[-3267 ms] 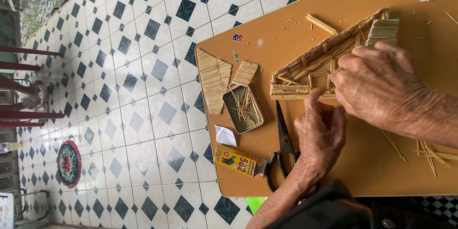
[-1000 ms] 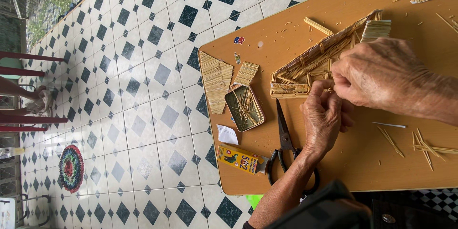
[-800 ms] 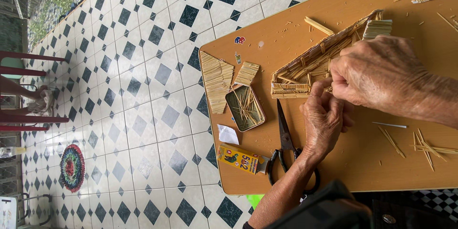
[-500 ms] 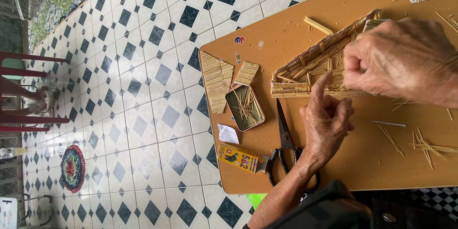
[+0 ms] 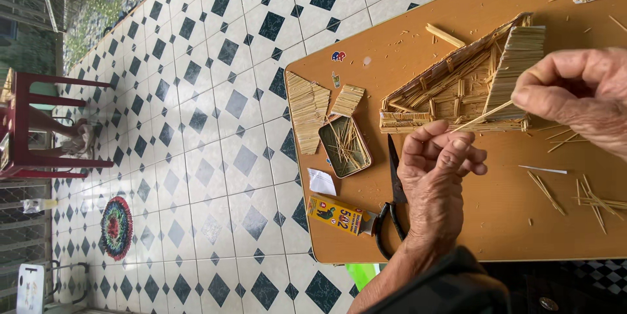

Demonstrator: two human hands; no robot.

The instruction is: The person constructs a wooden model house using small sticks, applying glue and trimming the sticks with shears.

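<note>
My right hand (image 5: 575, 101) pinches a thin pale bamboo stick (image 5: 480, 116) above the triangular stick-built frame (image 5: 457, 85); my left hand (image 5: 434, 170) rests half-curled, holding nothing, on the orange wooden table (image 5: 470, 222).

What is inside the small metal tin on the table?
The open tin holds a loose heap of thin wooden sticks lying crisscross, some poking over its rim. The sticks cover most of the bottom, so anything beneath them cannot be seen.

One head-worn camera looks steeply down, close above both hands, turned sideways: the brown table (image 5: 496, 222) fills the right side, tiled floor (image 5: 196, 124) the left. No second view.
</note>
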